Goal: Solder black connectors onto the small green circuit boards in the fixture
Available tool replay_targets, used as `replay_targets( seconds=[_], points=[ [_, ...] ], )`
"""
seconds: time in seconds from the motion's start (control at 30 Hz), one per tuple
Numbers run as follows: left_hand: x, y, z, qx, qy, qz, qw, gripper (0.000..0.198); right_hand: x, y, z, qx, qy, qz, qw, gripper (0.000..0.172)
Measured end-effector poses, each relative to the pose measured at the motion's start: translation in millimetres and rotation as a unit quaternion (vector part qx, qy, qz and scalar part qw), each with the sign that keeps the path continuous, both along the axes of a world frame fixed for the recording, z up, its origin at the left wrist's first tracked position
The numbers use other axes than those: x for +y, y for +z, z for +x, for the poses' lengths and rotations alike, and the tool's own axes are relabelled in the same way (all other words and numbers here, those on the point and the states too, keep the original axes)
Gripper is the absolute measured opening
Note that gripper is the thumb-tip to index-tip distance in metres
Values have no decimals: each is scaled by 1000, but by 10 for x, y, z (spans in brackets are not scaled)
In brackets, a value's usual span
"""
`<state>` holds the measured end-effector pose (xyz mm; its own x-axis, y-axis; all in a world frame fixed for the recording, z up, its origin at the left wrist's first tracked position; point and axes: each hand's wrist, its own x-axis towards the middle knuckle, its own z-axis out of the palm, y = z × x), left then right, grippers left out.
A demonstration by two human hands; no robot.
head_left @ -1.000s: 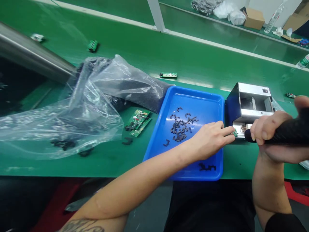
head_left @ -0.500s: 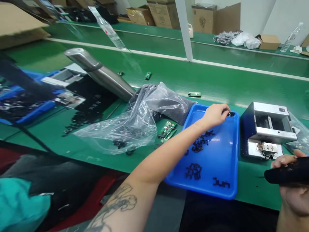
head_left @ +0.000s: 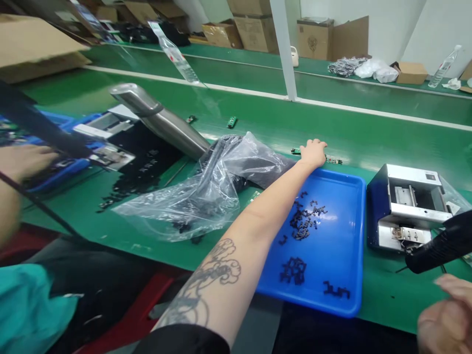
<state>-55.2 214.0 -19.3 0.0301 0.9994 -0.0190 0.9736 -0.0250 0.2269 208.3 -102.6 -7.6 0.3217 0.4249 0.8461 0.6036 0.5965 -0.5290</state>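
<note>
My left hand (head_left: 313,153) reaches past the far rim of the blue tray (head_left: 339,236), fingers bent down over a narrow circuit board (head_left: 334,161) that sticks out to their right. Left of the hand lies a similar green board (head_left: 295,151). In the tray are small black clip-like parts (head_left: 293,270) in loose groups. At the lower right is my right hand (head_left: 448,312), smeared by motion, below a black electric screwdriver (head_left: 438,243) and apart from it. The screwdriver's bit points left, in front of a silver-and-black machine (head_left: 413,206).
A clear plastic bag (head_left: 206,196) with dark contents lies left of the tray. Beyond it stand a leaning steel flask (head_left: 158,118) and a second machine (head_left: 110,130). A co-worker's hand (head_left: 27,162) is over a blue tray at far left. A white post (head_left: 283,54) rises behind.
My left hand has moved left and away from the tray's far right corner to the bench behind it, where a board now shows. My right hand has come off the screwdriver and dropped lower.
</note>
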Motion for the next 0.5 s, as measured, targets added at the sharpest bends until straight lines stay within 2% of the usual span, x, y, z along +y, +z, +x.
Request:
replay_targets(
  seconds=[0.03,0.07,0.13,0.17,0.2,0.33,0.43,0.5],
  points=[
    [-1,5,-65,15,18,-4,1000,42,28,62,-136,-54,42,-10,998,35],
    [2,10,-132,30,36,-13,999,42,76,112,-283,-130,118,-118,977,37],
    [15,20,-262,54,60,-41,996,41,236,151,-571,-250,206,-223,920,33],
    [23,24,-320,61,63,-55,995,40,341,135,-699,-324,221,-251,885,33],
    [31,28,-369,66,63,-68,994,39,456,97,-812,-357,227,-269,865,35],
    [51,43,-484,63,41,-85,993,37,864,-149,-1103,-433,253,-311,807,42],
    [63,42,-504,48,39,-76,995,37,1004,-296,-1173,-456,278,-338,775,28],
    [70,34,-496,34,40,-59,997,37,1023,-358,-1167,-455,288,-355,764,19]
  ],
)
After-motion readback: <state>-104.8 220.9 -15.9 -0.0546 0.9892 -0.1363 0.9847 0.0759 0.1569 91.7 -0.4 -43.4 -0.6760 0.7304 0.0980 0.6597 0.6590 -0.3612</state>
